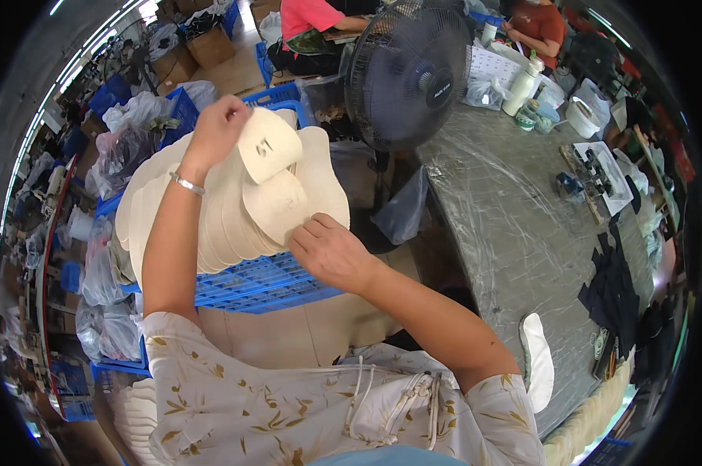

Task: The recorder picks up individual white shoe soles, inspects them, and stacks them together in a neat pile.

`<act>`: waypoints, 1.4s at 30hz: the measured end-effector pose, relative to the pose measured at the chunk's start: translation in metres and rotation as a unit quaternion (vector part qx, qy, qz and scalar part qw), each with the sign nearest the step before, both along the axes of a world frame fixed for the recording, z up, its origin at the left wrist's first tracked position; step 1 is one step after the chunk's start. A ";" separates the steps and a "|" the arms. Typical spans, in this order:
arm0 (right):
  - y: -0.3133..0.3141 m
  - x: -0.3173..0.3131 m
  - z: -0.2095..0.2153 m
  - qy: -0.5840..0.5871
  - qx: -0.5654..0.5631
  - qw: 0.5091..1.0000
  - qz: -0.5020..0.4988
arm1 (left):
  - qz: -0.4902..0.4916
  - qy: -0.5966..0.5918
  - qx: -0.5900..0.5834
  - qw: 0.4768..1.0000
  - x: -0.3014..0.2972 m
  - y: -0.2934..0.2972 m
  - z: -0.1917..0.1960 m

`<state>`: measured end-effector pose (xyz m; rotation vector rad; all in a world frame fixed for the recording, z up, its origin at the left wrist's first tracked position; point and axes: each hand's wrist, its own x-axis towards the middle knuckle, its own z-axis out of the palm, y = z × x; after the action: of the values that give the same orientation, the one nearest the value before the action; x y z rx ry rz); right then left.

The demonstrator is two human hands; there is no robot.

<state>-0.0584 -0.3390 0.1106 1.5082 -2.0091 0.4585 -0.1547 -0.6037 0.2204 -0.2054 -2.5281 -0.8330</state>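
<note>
Here, cream insoles (pixel 276 206) between left hand (pixel 217 132), right hand (pixel 331 252).

Cream cut pieces (pixel 324 167), one marked in black; blue crate (pixel 265 287); at one o'clock, a dark fan (pixel 422 78); at three, a grey table (pixel 506 225); at six, a white shirt (pixel 289 400) with ochre leaves.

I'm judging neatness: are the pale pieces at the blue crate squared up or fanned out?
Fanned out: the pale pieces overlap in steps, several curved edges showing side by side above the blue crate.
</note>
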 end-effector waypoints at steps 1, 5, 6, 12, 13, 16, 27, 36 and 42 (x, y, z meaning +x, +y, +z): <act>-0.001 -0.002 -0.002 -0.003 0.018 1.000 0.004 | 0.008 0.086 -0.021 0.996 -0.014 -0.012 0.002; -0.010 -0.008 -0.005 0.015 0.012 1.000 0.010 | 0.185 0.229 -0.069 0.953 -0.080 -0.062 0.031; -0.011 -0.008 -0.006 0.003 0.016 1.000 0.006 | 0.184 0.232 -0.069 0.953 -0.093 -0.075 0.041; -0.006 -0.008 0.004 -0.121 0.011 0.993 0.010 | 0.322 0.400 -0.064 0.856 -0.116 -0.105 0.106; -0.002 -0.009 0.002 -0.160 -0.007 0.987 0.013 | 0.283 0.414 -0.015 0.865 -0.113 -0.091 0.115; 0.012 -0.012 0.014 -0.289 -0.001 0.957 0.021 | 0.211 0.451 0.067 0.865 -0.092 -0.064 0.130; 0.152 0.004 0.160 -0.241 -0.335 0.906 -0.097 | -0.270 0.187 0.187 0.926 0.002 0.127 0.166; 0.281 0.115 0.210 -0.323 -0.226 0.845 -0.361 | -0.679 -0.005 0.134 0.722 0.061 0.365 0.084; 0.354 0.214 0.171 -0.354 -0.347 0.764 -0.413 | -0.766 -0.138 0.280 0.563 0.104 0.481 0.018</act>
<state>0.1557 0.0152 0.2816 -0.1132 -2.3543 1.3069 -0.0504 -0.1224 0.2387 -2.3259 -1.4833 -2.2469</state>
